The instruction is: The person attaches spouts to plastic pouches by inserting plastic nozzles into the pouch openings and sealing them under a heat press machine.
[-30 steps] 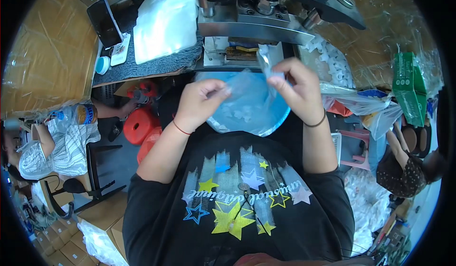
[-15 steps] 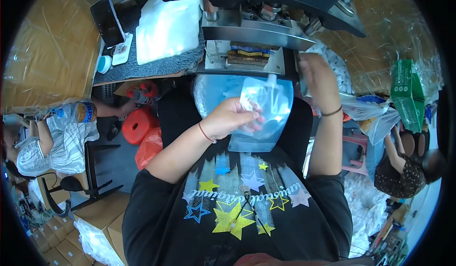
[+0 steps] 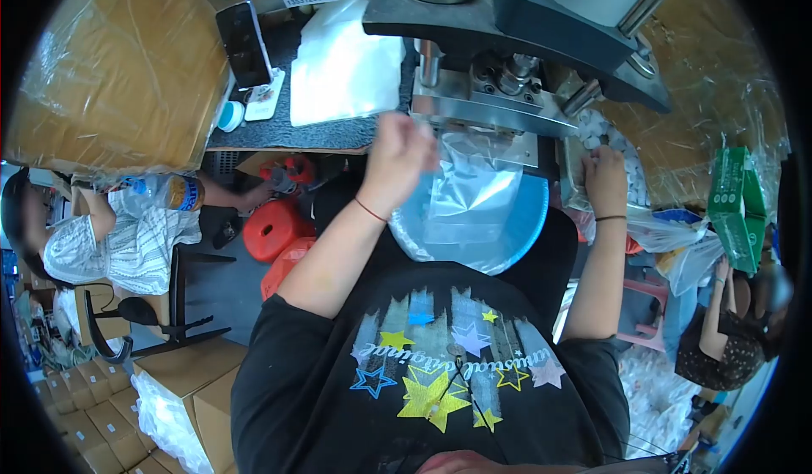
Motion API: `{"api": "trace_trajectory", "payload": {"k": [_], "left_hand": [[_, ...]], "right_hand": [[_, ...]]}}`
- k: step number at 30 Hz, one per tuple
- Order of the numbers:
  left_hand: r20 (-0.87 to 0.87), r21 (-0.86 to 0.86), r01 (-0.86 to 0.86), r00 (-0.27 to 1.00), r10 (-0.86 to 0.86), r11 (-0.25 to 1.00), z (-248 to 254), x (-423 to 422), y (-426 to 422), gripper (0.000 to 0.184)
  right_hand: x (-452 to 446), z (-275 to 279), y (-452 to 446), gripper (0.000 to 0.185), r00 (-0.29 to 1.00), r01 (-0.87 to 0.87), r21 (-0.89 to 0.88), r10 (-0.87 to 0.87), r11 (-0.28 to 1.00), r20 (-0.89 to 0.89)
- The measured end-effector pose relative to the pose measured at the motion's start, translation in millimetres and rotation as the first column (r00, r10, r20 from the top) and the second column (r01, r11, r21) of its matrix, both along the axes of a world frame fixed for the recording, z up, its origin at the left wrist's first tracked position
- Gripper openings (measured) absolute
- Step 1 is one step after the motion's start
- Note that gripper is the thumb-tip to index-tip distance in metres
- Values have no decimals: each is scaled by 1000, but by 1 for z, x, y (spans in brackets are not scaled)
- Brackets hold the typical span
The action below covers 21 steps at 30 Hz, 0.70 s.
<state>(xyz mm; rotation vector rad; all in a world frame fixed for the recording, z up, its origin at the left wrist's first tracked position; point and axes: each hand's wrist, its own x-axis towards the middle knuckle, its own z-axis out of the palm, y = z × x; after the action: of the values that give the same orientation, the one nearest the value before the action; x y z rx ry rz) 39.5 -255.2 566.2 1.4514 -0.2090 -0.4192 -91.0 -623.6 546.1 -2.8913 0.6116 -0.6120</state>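
My left hand [image 3: 399, 157] is raised at the left front of the metal press [image 3: 507, 106]. Its fingertips are smeared by motion, so I cannot tell whether they hold anything. A clear plastic pouch [image 3: 474, 188] hangs from the front of the press, its upper end partly hidden there, over a blue basin [image 3: 534, 229]. My right hand [image 3: 606, 188] reaches to the right of the press with its fingers curled down at a container of small white plastic pieces [image 3: 630, 165]. What lies under those fingertips is hidden.
A stack of clear pouches [image 3: 347, 72] lies on the left worktop near a phone [image 3: 244, 47] and a small round jar [image 3: 230, 116]. Large cardboard boxes [image 3: 110, 76] flank me. A red stool [image 3: 277, 230] stands at left. Other people sit on both sides.
My left hand has moved up and away from the pouch it held before my chest. My right hand has lowered to the white pieces. The view has shifted.
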Motion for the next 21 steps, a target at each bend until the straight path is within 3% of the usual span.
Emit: {"api": "trace_trajectory", "payload": {"k": [1, 2, 4, 5, 6, 8, 9, 10, 12, 13, 14, 16, 18, 21], "left_hand": [[431, 174, -234, 891, 139, 957, -4, 20, 11, 33], [788, 223, -494, 599, 143, 841, -10, 44, 22, 41], [903, 428, -753, 331, -275, 499, -12, 72, 48, 59], [760, 649, -569, 523, -387, 505, -30, 81, 63, 64], [745, 668, -558, 495, -448, 493, -29, 73, 67, 63], [699, 708, -528, 427, -574, 469, -22, 36, 76, 61], [710, 695, -530, 399, -580, 486, -8, 19, 76, 47], [726, 687, -477, 469, -503, 548, -11, 18, 77, 44], [713, 642, -374, 613, -341, 669, -20, 16, 81, 39], [819, 438, -442, 555, -146, 783, -15, 14, 76, 25], [567, 328, -209, 824, -15, 921, -7, 9, 76, 20], [396, 102, 4, 917, -44, 995, -17, 7, 69, 20], [258, 200, 136, 948, -186, 970, -8, -7, 61, 19], [196, 224, 262, 931, -306, 939, 5, -30, 36, 19]], "right_hand": [[1, 5, 1, 28, 999, 7, 22, -6, 1000, -45], [-1, 10, 3, 25, 995, 19, 42, -14, 999, -96], [-6, 17, 7, 17, 998, -58, 49, 57, 997, 22], [-11, 19, 8, 16, 989, -111, 33, 107, 993, 103], [-14, 23, 8, 16, 970, -164, 12, 159, 986, 184], [-25, 41, 22, 21, 982, -115, 164, 87, 980, 168], [-30, 51, 30, 23, 987, -80, 241, 43, 967, 152], [-33, 60, 38, 23, 987, -110, 233, 80, 966, 136], [-37, 72, 56, 22, 983, -171, 215, 153, 961, 98], [-35, 73, 70, 21, 965, -244, 146, 226, 959, 133], [-31, 71, 84, 20, 951, -296, 168, 274, 940, 144], [-23, 67, 118, 21, 905, -425, 290, 407, 858, 125], [-14, 67, 139, 19, 776, -620, 409, 600, 670, 195], [-9, 85, 156, 21, 796, -603, 515, 503, 609, 338]]}}
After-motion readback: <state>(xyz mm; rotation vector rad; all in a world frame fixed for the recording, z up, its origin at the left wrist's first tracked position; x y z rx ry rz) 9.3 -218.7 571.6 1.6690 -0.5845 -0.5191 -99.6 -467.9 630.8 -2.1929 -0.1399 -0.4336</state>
